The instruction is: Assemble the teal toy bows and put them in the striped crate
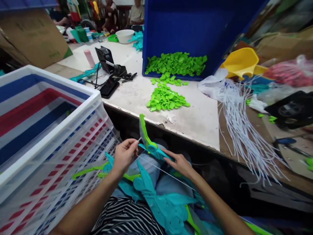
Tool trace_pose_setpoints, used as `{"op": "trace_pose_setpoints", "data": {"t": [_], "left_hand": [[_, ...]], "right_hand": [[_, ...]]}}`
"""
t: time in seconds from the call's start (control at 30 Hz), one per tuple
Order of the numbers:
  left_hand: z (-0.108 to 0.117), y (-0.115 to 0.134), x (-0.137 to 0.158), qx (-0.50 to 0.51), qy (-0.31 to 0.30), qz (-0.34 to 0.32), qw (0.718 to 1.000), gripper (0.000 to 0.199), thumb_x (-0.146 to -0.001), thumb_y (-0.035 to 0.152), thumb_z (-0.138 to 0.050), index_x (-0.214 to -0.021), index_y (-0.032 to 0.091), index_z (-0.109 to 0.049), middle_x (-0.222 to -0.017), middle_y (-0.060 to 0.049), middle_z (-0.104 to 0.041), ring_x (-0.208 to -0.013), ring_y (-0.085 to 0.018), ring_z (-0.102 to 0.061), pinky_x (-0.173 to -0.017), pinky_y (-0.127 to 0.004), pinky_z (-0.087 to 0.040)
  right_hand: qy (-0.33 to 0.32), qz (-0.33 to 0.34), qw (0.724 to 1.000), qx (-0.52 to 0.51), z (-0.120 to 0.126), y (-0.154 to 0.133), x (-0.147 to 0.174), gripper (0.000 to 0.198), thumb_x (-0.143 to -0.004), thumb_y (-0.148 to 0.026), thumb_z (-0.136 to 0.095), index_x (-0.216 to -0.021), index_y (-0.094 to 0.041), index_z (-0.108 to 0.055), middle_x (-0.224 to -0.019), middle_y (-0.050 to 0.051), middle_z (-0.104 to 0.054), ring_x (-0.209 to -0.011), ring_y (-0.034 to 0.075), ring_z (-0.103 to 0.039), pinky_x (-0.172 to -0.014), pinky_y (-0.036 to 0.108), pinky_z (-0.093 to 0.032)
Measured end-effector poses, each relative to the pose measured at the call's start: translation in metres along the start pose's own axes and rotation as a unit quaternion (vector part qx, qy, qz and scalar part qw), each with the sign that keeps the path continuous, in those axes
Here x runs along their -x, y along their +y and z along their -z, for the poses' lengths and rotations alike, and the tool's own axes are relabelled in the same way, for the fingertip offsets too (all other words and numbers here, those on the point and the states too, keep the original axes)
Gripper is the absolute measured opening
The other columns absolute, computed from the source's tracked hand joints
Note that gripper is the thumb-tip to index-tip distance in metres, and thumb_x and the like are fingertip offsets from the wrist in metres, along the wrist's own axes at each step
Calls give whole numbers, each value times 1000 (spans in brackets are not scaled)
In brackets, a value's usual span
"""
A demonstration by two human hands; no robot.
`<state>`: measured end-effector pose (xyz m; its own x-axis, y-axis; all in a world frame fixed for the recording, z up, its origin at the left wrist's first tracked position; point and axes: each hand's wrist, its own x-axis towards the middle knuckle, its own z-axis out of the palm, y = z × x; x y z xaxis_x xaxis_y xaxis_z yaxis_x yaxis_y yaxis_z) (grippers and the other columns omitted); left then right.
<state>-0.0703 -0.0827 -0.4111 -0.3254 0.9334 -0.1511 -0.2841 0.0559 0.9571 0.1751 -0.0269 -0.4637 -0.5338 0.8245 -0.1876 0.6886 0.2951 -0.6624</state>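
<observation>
Between finger and thumb, my left hand (126, 155) pinches the end of a white string (161, 169), which stretches away to the lower right beneath my right forearm. My right hand (178, 162) grips a teal-and-green plastic piece (153, 147) by its teal end, fingers lying along it. The green arm of that piece points up, and its round joint is close to the left fingertips. Across my lap lie several similar teal pieces (168, 209) with green arms, partly overlapping. Whether the string passes through the held piece is too small to tell.
A white-rimmed plastic crate (95, 94) stands at left. On the table (195, 120), small green plastic parts (167, 98) spill from a tipped blue bin (181, 29). A bundle of white strings (237, 120) hangs over the edge at right. A phone (107, 88) lies beside a black stand (106, 58).
</observation>
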Motion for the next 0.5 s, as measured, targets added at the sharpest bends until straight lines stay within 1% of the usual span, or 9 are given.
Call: {"op": "trace_pose_setpoints", "data": {"t": [0.07,0.2,0.3,0.4,0.5], "left_hand": [[5,3,-20,-28,19,-25,999,26,-67,38,-71,-71,13,-65,-49,4,-55,-43,-6,-47,-44,-18,-37],[3,16,-56,-76,2,-31,997,19,-66,31,-68,-67,13,-65,-45,4,-54,-38,-6,-45,-40,-18,-35],[-4,25,-74,-102,-5,-25,994,14,-68,25,-66,-64,12,-64,-43,4,-53,-35,-6,-42,-37,-18,-31],[-10,29,-84,-117,-5,-26,993,11,-71,20,-63,-64,12,-63,-43,5,-52,-34,-5,-41,-36,-18,-30],[-13,29,-89,-126,-1,-36,991,10,-73,18,-61,-65,12,-63,-43,5,-52,-34,-6,-41,-36,-18,-29]], "right_hand": [[9,-14,1000,-2,-4,3,0,49,-85,-40,-48,-131,-24,-55,-117,2,-67,-68,18,-67,-68,29,-54],[16,-11,1000,0,-8,2,0,48,-84,-41,-48,-128,-24,-58,-112,3,-70,-63,18,-66,-66,29,-53],[19,-3,1000,0,-7,1,-1,49,-84,-43,-48,-127,-24,-59,-105,2,-72,-58,16,-63,-59,27,-52],[23,-4,1000,5,-6,-1,-2,49,-83,-44,-48,-125,-23,-61,-86,-1,-74,-49,14,-56,-51,25,-48],[28,-4,999,14,-6,-2,-2,49,-83,-45,-47,-124,-22,-62,-67,-2,-70,-43,12,-49,-48,24,-45]]}}
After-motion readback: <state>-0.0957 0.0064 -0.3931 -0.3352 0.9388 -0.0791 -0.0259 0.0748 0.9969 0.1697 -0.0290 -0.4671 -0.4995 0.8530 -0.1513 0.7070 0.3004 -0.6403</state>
